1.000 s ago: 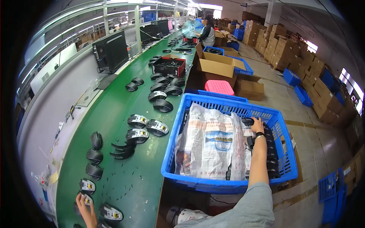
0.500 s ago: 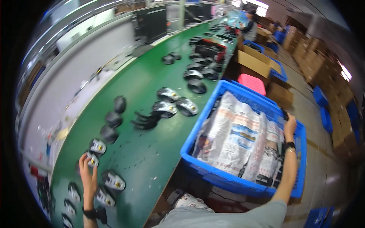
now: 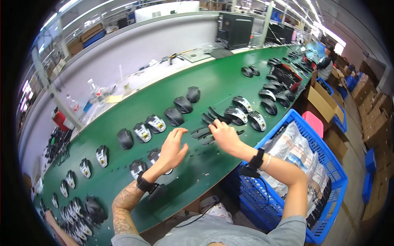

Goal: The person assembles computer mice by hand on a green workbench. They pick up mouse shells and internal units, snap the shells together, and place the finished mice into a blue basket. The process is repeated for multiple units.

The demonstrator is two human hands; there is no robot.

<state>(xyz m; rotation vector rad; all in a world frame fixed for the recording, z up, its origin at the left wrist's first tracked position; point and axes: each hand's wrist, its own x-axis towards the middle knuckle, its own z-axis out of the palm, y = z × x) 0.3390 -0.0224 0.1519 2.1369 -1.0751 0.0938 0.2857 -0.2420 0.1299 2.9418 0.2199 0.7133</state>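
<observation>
A person's two hands hover over a long green desk (image 3: 213, 164) lined with computer mouse parts. The left hand (image 3: 172, 149) is spread open with fingers splayed, holding nothing, just above a half-assembled mouse (image 3: 154, 156). The right hand (image 3: 223, 135), at two o'clock from the left, rests its fingertips on a cluster of thin black curved shells (image 3: 205, 133); whether it grips one cannot be told. A blue crate (image 3: 328, 164) sits at three o'clock.

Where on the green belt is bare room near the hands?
Bare green belt lies beyond the dark shells. Another strip runs along the near edge below the right hand. Crowded: black curved strips and mice.
</observation>
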